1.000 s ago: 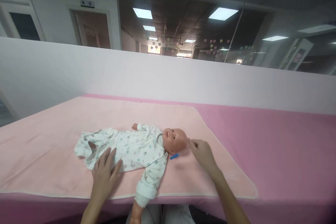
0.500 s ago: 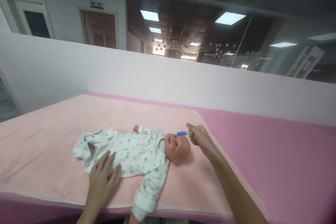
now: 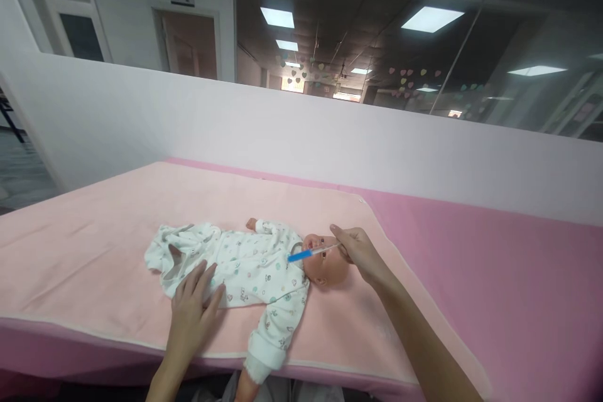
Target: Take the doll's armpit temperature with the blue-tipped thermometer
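Stick (image 3: 307, 254), blue-ended, apparently clear-stemmed

One head-worn camera looks forward and down across the worktop (image 3: 494, 276) from its near side, the wearer's lap (image 3: 313, 392) at the bottom border. The left hand (image 3: 192, 304), right hand (image 3: 355, 250) and baby doll (image 3: 252, 282) lie close, in the lower half; beyond, the view reaches over the white partition (image 3: 306, 138) to ceiling lights (image 3: 431, 19). It leans, the partition's top sloping down rightward.

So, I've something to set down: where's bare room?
Free: peach cloth between bald doll in printed white clothes and white partition; pink cover right of that cloth. Crowded: doll's head, right hand, blue-ended thin stick; clothes beside left hand.
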Tool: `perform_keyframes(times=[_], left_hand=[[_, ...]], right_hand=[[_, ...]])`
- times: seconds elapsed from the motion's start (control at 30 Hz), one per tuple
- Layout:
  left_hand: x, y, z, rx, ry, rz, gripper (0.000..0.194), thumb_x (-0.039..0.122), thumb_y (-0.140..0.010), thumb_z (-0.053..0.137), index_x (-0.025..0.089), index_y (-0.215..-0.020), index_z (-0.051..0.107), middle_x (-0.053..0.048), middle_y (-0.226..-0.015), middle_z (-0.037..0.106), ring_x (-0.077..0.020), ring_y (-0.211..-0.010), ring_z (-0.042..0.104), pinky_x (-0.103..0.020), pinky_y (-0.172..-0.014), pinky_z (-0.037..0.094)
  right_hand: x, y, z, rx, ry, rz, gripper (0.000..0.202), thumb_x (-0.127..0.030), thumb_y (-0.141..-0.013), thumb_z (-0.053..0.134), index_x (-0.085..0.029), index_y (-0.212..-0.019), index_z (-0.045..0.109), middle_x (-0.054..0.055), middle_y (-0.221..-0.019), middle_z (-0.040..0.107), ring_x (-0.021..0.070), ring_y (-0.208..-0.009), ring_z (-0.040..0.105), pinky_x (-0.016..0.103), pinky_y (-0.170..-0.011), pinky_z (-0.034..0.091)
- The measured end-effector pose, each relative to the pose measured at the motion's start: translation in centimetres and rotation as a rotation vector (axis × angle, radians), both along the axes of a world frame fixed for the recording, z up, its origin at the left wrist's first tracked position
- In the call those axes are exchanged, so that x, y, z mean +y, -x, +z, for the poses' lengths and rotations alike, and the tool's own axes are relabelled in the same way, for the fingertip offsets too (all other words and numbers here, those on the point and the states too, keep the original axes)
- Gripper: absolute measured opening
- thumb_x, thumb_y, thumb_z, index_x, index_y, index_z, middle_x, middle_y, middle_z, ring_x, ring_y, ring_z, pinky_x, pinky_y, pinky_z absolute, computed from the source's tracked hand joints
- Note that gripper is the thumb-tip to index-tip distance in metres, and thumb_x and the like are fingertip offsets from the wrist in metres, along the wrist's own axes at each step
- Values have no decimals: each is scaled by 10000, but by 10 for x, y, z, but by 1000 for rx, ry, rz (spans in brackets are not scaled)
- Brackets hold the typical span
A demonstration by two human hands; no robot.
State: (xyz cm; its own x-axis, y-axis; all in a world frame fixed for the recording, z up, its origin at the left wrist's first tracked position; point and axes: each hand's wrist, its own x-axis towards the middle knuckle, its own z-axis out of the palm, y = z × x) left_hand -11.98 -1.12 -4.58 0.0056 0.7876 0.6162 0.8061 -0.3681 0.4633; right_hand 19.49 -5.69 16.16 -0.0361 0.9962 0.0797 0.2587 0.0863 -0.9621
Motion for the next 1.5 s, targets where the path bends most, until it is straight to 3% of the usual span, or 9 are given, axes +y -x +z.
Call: perform_keyframes(times=[0.37,0.5,0.67,0.83,1.0,1.07,1.17,1.37,1.5], left_hand=[[3,1,-3,10,-19,-1,490,428,-825,453,255,-1283,428,-87,-1329,428,-301,-1195,388,-468,-967,322],[2,1,-1,12,-18,1,484,427,-826,452,255,-1278,435,-84,-1332,427,-298,-1195,387,-464,-966,326],[1,0,-1,6,-12,9,481,427,-827,448,246,-1273,446,-86,-1338,425,-297,-1198,386,-458,-971,323],[1,1,0,10,-14,8,470,434,-826,450,247,-1257,460,-87,-1326,439,-301,-1194,392,-463,-971,318],[2,1,-1,14,-21,10,465,431,-824,457,247,-1251,464,-88,-1320,440,-298,-1194,393,-461,-976,321],[1,0,0,15,-16,8,467,427,-824,458,250,-1256,458,-87,-1316,443,-297,-1197,393,-464,-979,324],[-4,-2,7,-16,-11,12,456,418,-822,469,247,-1245,467,-86,-1325,425,-297,-1212,382,-470,-989,326],[-28,-30,43,-366,-165,197,371,379,-854,447,238,-1195,484,-76,-1282,444,-262,-1223,376,-448,-1016,326],[-25,-68,69,-394,-230,39,267,334,-868,421,223,-1076,545,-65,-1150,522,-231,-1129,468,-393,-947,407]], right_hand=[[-6,-4,0,-66,-65,-105,511,-496,-784,471,-224,-439,209,-86,-418,166,47,-401,130,222,-400,122],[-17,1,5,-73,-56,-61,509,-506,-808,418,-224,-447,198,-79,-427,160,55,-413,123,229,-407,146],[-37,4,2,-413,-269,-257,485,-433,-810,414,-208,-453,176,-61,-472,147,67,-449,143,238,-442,125],[-47,-5,-42,-998,-512,-517,453,-300,-820,396,-172,-387,361,-36,-400,275,72,-431,163,262,-473,114],[-51,-9,-99,-1324,-543,-428,359,-224,-861,394,-165,-586,617,26,-452,517,97,-429,397,265,-465,114],[-55,-6,-117,-1377,-523,-375,302,-180,-855,407,-171,-665,642,38,-480,557,113,-451,463,255,-460,128],[-61,0,-138,-1403,-446,-391,333,-157,-848,418,-168,-570,601,53,-452,561,131,-426,496,241,-449,151],[-63,3,-166,-1375,-402,-460,382,-178,-873,393,-169,-543,585,57,-443,564,135,-429,534,221,-432,230],[-66,15,-177,-1314,-414,-453,319,-182,-868,421,-173,-614,614,55,-471,571,142,-477,559,224,-451,302]])
